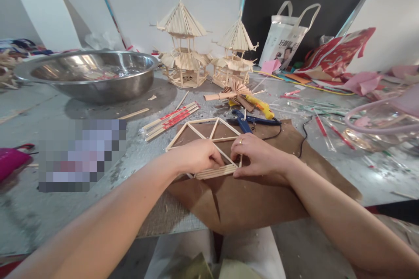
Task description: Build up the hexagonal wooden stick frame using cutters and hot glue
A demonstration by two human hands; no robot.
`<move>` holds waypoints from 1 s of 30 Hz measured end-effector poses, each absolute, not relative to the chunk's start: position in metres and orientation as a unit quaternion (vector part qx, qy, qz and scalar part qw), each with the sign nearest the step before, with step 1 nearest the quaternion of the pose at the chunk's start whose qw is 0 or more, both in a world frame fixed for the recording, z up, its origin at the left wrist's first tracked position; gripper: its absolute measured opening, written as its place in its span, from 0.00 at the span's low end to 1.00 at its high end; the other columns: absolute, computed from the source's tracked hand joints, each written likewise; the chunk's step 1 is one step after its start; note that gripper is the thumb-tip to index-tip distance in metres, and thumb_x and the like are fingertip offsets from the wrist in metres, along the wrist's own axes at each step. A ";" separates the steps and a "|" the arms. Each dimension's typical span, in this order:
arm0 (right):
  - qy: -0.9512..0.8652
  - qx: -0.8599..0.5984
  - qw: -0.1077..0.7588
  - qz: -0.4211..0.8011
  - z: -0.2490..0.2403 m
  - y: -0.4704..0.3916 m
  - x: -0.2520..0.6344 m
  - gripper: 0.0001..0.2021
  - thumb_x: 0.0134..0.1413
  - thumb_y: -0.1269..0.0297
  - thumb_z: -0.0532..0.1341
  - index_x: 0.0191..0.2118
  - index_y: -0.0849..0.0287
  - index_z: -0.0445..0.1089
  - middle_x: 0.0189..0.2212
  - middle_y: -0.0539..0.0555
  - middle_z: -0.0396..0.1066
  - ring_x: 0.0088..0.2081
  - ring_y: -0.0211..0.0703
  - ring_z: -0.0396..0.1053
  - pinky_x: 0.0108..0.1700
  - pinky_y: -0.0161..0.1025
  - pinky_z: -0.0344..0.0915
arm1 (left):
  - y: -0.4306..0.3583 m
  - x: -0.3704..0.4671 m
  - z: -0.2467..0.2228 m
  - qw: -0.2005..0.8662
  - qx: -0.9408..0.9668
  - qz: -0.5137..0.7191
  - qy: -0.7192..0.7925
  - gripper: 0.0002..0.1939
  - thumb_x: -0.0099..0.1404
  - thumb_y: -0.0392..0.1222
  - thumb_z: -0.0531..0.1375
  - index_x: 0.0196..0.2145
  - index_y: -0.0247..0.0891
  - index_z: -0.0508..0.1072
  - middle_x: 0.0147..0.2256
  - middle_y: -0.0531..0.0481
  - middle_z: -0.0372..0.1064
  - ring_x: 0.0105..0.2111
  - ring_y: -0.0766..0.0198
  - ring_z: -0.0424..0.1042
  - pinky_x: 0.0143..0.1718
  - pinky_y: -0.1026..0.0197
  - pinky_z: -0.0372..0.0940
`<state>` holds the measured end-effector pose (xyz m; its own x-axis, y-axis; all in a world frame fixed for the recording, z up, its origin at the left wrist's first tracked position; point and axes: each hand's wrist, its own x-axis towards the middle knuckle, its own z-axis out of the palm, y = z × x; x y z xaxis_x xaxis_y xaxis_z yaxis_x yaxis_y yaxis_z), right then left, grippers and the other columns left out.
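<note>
A six-sided frame of pale wooden sticks [198,130], with spokes meeting in its middle, lies on a sheet of brown paper [271,200]. Along its near side several sticks [216,172] sit side by side. My left hand [201,156] reaches over the frame, its fingers curled down onto these sticks; the fingertips are partly hidden. My right hand [257,155], with a ring on one finger, grips the frame's right near corner between thumb and fingers. Just beyond it lie blue-handled pliers [244,122] and a yellow glue gun [260,105].
Wrapped chopsticks [172,120] lie left of the frame. A steel basin [108,85] stands farther left, near a blurred rectangular object [83,157]. Two stick-built pavilions [185,59] stand behind. Plastic wrappers [330,128], a black cord [304,133] and a white bag [278,41] are right.
</note>
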<state>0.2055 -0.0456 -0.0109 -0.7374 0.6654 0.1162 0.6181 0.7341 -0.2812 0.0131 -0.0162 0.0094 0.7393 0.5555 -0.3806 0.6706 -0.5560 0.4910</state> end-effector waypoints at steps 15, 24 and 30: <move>-0.925 -0.349 0.099 0.108 -0.009 -0.046 0.204 0.16 0.40 0.51 0.60 0.29 0.60 0.67 0.30 0.53 0.67 0.37 0.42 0.61 0.39 0.39 0.52 | -0.017 0.013 0.009 0.325 0.867 -0.098 0.364 0.14 0.52 0.39 0.53 0.35 0.45 0.74 0.31 0.56 0.73 0.27 0.69 0.66 0.28 0.68 0.56; -0.931 -0.324 0.128 0.108 -0.005 -0.051 0.203 0.15 0.40 0.53 0.61 0.32 0.59 0.66 0.33 0.53 0.65 0.38 0.41 0.60 0.42 0.40 0.52 | -0.016 0.012 0.008 0.303 0.878 -0.079 0.363 0.11 0.50 0.39 0.55 0.31 0.40 0.74 0.28 0.53 0.72 0.27 0.68 0.66 0.27 0.68 0.55; -0.940 -0.305 0.125 0.089 -0.007 -0.051 0.201 0.12 0.43 0.55 0.59 0.32 0.57 0.69 0.34 0.54 0.65 0.40 0.43 0.60 0.42 0.41 0.52 | -0.015 0.011 0.006 0.316 0.880 -0.078 0.346 0.12 0.50 0.38 0.53 0.31 0.40 0.74 0.28 0.54 0.72 0.26 0.69 0.66 0.28 0.68 0.56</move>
<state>0.2011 -0.0509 -0.0072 -0.7828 0.5954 0.1809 0.5508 0.7982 -0.2439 0.0109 -0.0147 0.0064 0.7477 0.5602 -0.3567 0.6592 -0.5609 0.5009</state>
